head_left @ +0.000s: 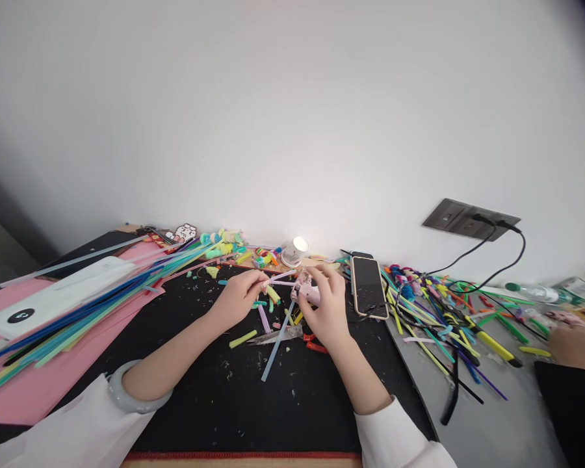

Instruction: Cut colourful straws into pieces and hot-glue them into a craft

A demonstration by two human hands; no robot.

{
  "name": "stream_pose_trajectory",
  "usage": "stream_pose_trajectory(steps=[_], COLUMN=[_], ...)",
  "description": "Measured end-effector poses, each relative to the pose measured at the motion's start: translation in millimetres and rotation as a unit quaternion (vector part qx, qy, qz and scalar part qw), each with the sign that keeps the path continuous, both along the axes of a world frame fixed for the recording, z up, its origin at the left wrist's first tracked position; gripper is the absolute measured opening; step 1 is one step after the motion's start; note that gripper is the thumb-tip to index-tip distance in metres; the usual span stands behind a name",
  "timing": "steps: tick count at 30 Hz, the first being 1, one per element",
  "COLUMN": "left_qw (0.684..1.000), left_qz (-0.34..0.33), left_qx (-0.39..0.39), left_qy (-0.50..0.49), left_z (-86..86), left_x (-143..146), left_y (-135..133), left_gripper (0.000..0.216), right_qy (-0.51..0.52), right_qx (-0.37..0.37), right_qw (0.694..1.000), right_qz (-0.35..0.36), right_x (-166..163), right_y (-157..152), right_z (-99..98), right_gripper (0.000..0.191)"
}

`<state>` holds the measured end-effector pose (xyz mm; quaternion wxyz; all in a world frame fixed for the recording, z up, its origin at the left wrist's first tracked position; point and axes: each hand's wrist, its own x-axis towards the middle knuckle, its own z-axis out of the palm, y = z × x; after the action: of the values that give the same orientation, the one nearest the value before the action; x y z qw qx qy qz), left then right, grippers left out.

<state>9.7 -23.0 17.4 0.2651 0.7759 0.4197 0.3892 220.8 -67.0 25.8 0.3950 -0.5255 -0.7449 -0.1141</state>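
My left hand [241, 298] pinches the end of a pale pink straw [283, 277] above a black mat [199, 377]. My right hand [325, 305] grips a small pink glue gun [308, 292] whose tip meets that straw. Below the hands lie a light blue straw [276, 344], a pair of scissors [279, 336], and short cut straw pieces in yellow, red and purple. A grey bangle [127, 396] circles my left wrist.
A bundle of long coloured straws [78, 305] and a white device [53, 296] lie on pink paper at left. A phone [368, 286] stands right of my hands. Tangled straws and black cables [448, 312] cover the grey table; another person's hand [572, 344] is far right.
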Motion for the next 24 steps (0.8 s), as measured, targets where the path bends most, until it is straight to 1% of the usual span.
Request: stream_pose_trajectory(steps=[4, 7, 11, 15, 19, 24], left_qw=[0.999, 0.998, 0.997, 0.996, 0.995, 0.996], left_qz=[-0.044, -0.059, -0.065, -0.071, -0.076, -0.078], left_qx=[-0.012, -0.029, -0.043, -0.052, -0.061, -0.051], left_qy=[0.016, 0.012, 0.006, 0.003, 0.001, 0.009], left_z=[-0.1, 0.0, 0.7, 0.1, -2.0, -2.0], left_x=[3, 5, 6, 7, 7, 6], left_y=[-3, -3, -4, -4, -4, -4], left_gripper=[0.024, 0.023, 0.023, 0.024, 0.024, 0.024], right_qy=[-0.055, -0.07, -0.064, -0.054, -0.043, -0.034], right_qx=[0.017, 0.03, 0.057, 0.076, 0.07, 0.052], right_qw=[0.997, 0.996, 0.995, 0.994, 0.995, 0.996], right_qz=[0.043, 0.041, 0.043, 0.049, 0.055, 0.062], right_x=[-7, -8, -7, -8, -8, -6], right_y=[-1, 1, 4, 5, 6, 6], right_z=[-5.7, -12.6, -17.2, -16.5, -15.4, -17.5], right_gripper=[0.037, 0.03, 0.023, 0.02, 0.019, 0.016])
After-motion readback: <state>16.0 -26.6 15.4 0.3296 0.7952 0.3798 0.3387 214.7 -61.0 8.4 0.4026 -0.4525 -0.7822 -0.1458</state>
